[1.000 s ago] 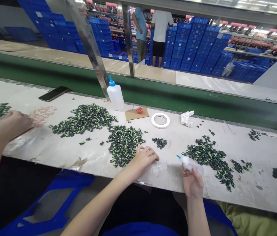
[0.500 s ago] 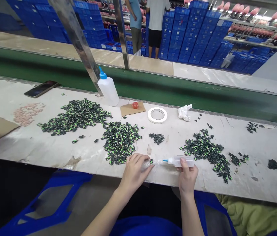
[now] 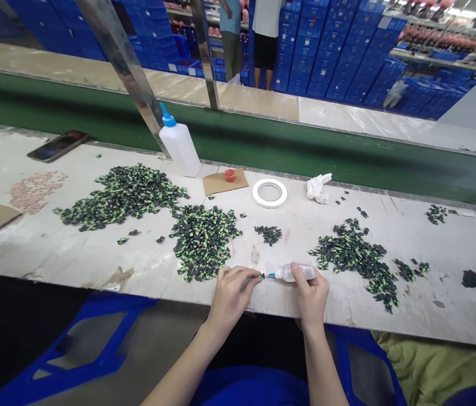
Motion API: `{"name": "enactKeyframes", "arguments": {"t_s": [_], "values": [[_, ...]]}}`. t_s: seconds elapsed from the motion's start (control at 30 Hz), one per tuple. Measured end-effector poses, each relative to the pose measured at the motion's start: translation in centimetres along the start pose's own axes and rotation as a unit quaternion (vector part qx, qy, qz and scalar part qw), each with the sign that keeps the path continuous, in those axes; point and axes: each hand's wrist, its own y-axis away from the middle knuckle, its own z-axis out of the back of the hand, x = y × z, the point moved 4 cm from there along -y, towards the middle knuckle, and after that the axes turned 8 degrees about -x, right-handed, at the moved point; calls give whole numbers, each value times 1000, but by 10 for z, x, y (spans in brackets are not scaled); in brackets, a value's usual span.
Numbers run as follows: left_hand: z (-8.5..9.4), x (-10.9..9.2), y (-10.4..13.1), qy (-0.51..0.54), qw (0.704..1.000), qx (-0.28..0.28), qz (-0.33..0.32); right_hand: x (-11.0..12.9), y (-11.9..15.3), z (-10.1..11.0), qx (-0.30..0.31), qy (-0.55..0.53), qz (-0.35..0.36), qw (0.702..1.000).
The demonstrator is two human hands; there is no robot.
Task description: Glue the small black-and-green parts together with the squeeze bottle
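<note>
Between its fingertips my left hand (image 3: 233,293) pinches a small black-and-green piece (image 3: 262,276) just above the table. My right hand (image 3: 311,293) is closed around a clear squeeze bottle (image 3: 297,272) with a thin needle tip on a blue base. The bottle lies nearly level, its tip pointing left at the piece; whether they touch is too small to tell. Left of my hands is a pile of black-and-green pieces (image 3: 204,239), and a similar pile (image 3: 354,254) lies to the right. A little heap of plain black pieces (image 3: 268,234) sits beyond my hands.
At the back stand a white bottle with a blue cap (image 3: 181,148), a red cup on cardboard (image 3: 230,175), a tape roll (image 3: 269,193) and crumpled tissue (image 3: 319,188). A phone (image 3: 58,146) lies far left. Metal posts (image 3: 125,70) rise behind. Two people stand beyond, near blue crates.
My right hand has moved left with the squeeze bottle, bringing its tip to the piece. My left fingers have closed more tightly on the piece. The view has shifted slightly.
</note>
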Motion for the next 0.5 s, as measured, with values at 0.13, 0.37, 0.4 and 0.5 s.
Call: {"name": "enactKeyframes", "arguments": {"t_s": [0.13,0.37,0.4,0.5], "values": [[1,-2,-2,1,1000,-7,-7,1,1,-3,9,5,1,1000],[2,-2,-4,-1,1000,-2,-9,0,0,-3,11,15,9,1000],[2,-2,-4,-2,1000,-1,-9,0,0,-3,11,15,8,1000],[2,-1,-4,-4,1000,2,-6,-1,0,-3,10,16,5,1000]]}}
